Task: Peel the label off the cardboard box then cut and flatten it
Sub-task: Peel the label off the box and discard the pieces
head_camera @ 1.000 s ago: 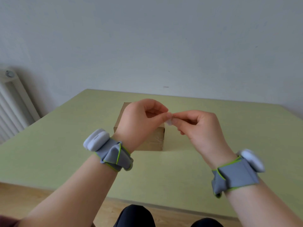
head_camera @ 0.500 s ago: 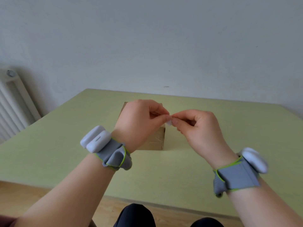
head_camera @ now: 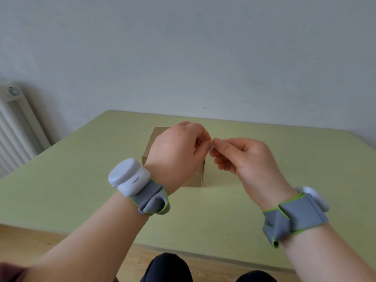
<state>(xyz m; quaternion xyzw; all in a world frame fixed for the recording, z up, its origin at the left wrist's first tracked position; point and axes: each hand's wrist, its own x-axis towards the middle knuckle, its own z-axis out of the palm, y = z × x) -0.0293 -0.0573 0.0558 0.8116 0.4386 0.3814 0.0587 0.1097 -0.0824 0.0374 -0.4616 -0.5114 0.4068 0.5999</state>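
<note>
cardboard box behind left hand

Counting what is showing

Showing: one box, one table, two hands, two wristbands, one radiator, one white scrap.

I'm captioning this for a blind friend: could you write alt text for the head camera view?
Two hands, left hand and right hand, pinch a small white scrap between their fingertips above a cardboard box on a pale green table. Both wrists wear grey bands with white pods.
</note>
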